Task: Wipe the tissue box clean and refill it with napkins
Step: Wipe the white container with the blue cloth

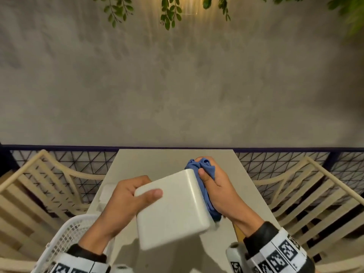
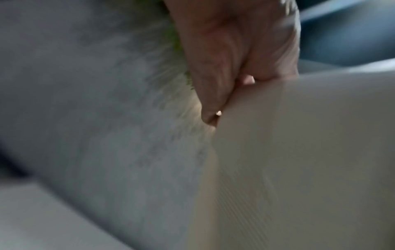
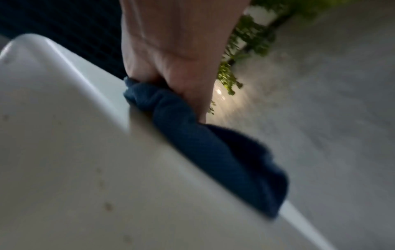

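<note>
A pale table stands against a grey wall. Slatted chairs flank it; a white basket sits near-left; leaves hang overhead.

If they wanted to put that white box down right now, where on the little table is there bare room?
Bare tabletop shows at the far end, between the wall-side edge and the hands. Another strip lies near the person, below the tissue box. The left side is crowded: a white stack and a white basket. The right hand and blue cloth cover the right.

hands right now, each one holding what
Left hand: grips the white tissue box.
Right hand: grips the blue cloth against the box's side.
</note>
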`<state>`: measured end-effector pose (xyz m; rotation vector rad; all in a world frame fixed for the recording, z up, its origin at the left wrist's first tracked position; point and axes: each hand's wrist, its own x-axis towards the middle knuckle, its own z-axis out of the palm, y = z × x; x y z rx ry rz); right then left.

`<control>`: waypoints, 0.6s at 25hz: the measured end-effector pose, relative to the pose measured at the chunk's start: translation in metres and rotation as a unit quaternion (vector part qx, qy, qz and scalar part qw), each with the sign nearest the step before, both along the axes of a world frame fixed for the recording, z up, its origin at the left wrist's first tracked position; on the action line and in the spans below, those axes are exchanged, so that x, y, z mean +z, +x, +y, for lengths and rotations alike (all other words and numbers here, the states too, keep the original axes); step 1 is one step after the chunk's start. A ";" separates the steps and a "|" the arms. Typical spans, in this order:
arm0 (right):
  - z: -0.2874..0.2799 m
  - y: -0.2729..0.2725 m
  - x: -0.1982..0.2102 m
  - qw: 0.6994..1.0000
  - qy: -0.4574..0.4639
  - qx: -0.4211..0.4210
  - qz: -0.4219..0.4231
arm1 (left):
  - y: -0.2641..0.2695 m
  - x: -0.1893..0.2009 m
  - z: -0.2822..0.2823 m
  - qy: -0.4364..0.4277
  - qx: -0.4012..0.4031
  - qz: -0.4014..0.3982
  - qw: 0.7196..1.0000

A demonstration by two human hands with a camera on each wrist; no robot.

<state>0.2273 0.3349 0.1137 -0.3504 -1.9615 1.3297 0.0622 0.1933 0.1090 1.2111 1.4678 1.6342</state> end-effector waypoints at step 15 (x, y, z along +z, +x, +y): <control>-0.060 0.012 0.001 0.933 0.359 -0.020 -0.004 | 0.030 0.002 -0.011 0.105 -0.044 -0.052 0.992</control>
